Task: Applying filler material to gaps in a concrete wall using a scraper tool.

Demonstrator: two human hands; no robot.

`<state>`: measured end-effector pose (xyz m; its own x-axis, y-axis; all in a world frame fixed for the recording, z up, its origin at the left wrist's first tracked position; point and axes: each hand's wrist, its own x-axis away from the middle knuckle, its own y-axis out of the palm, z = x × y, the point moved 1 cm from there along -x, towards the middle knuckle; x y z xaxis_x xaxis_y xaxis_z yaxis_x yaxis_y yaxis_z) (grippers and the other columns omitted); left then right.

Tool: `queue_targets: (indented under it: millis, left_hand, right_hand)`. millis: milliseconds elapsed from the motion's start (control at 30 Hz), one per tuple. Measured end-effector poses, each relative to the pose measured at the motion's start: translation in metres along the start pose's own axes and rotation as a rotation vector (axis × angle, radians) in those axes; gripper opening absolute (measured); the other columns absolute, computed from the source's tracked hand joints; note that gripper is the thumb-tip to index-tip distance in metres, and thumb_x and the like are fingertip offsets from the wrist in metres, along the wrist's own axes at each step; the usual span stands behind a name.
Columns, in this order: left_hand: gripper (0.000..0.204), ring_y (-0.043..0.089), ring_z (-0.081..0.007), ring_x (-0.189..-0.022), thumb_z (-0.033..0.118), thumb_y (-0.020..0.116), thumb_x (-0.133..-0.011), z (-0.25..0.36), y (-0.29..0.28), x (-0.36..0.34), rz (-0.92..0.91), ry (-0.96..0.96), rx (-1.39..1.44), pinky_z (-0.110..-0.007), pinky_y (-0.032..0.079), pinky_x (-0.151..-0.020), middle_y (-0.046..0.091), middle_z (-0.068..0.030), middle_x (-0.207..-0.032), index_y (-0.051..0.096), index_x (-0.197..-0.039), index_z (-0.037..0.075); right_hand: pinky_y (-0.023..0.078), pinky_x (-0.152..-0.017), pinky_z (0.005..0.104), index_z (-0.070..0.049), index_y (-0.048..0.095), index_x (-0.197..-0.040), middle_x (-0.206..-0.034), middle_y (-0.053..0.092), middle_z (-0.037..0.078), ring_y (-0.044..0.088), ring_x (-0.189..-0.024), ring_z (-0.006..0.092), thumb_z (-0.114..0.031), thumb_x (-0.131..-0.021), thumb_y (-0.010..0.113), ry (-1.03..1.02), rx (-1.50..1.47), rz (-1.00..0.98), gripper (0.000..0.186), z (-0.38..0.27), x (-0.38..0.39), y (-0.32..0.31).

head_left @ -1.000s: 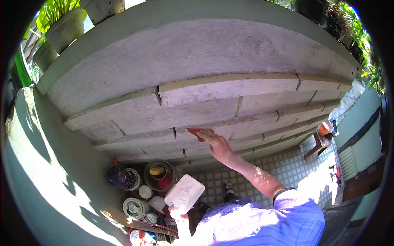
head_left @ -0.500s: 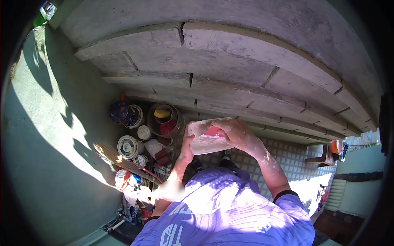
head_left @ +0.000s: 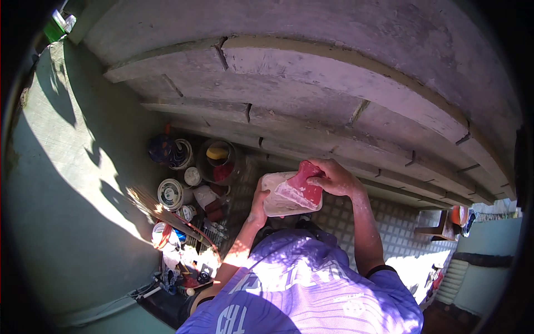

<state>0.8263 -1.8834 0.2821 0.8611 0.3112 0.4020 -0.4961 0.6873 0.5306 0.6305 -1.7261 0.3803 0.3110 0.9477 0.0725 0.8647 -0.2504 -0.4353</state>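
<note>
My left hand (head_left: pixel 258 203) is closed on the side of a whitish plastic tub (head_left: pixel 273 208), its inside smeared with pale paste. A red flexible scraper (head_left: pixel 309 186) is gripped in my right hand (head_left: pixel 336 177), fingers and thumb pinching its upper part. White paste coats the scraper's lower edge, which lies over the tub's opening and hides part of its inside. Pale residue also marks my right hand and forearm.
In front rises a grey wall with long stepped ledges (head_left: pixel 334 68). Left on the floor stand a large bucket (head_left: pixel 237 167) holding yellow and red items, several paint pails (head_left: pixel 169 194) and a wooden-handled tool (head_left: pixel 161 210). A wooden stool (head_left: pixel 436 225) stands far right on the tiles.
My right hand has lifted up and to the right, bringing the red scraper out from inside the tub into plain sight. The tub stays in my left hand, slightly lower.
</note>
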Motion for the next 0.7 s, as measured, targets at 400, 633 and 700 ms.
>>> queue_targets:
  millis: [400, 633, 700]
  left_hand:
    - [0.072, 0.062, -0.0293, -0.104, 0.039, 0.057, -0.077, -0.008, 0.043, 0.0, 0.067, 0.122, 0.005, -0.038, 0.057, -0.046, 0.052, -0.0122, -0.126, 0.035, -0.14, 0.012]
    - [0.067, 0.064, -0.028, -0.098, 0.043, 0.056, -0.08, -0.01, 0.054, 0.005, 0.087, 0.039, 0.0, -0.035, 0.055, -0.042, 0.055, -0.0126, -0.124, 0.037, -0.136, 0.012]
    - [0.067, 0.064, -0.0279, -0.097, 0.044, 0.056, -0.08, -0.012, 0.053, 0.007, 0.072, 0.059, -0.011, -0.035, 0.054, -0.042, 0.055, -0.0128, -0.124, 0.037, -0.136, 0.012]
  right_hand:
    - [0.05, -0.083, 0.0473, -0.008, 0.063, -0.118, -0.108, 0.067, 0.017, 0.064, -0.095, 0.0379, -0.003, -0.082, 0.058, -0.016, 0.473, 0.185, 0.037, -0.009, 0.009, 0.003]
    - [0.051, -0.083, 0.0468, -0.005, 0.063, -0.117, -0.105, 0.068, 0.018, 0.064, -0.095, 0.0381, -0.003, -0.08, 0.059, -0.084, 0.352, 0.046, 0.038, 0.014, 0.005, 0.001]
    - [0.052, -0.08, 0.0459, -0.003, 0.063, -0.114, -0.099, 0.068, 0.02, 0.065, -0.091, 0.039, -0.003, -0.079, 0.058, -0.047, 0.303, 0.043, 0.035, 0.02, 0.001, 0.001]
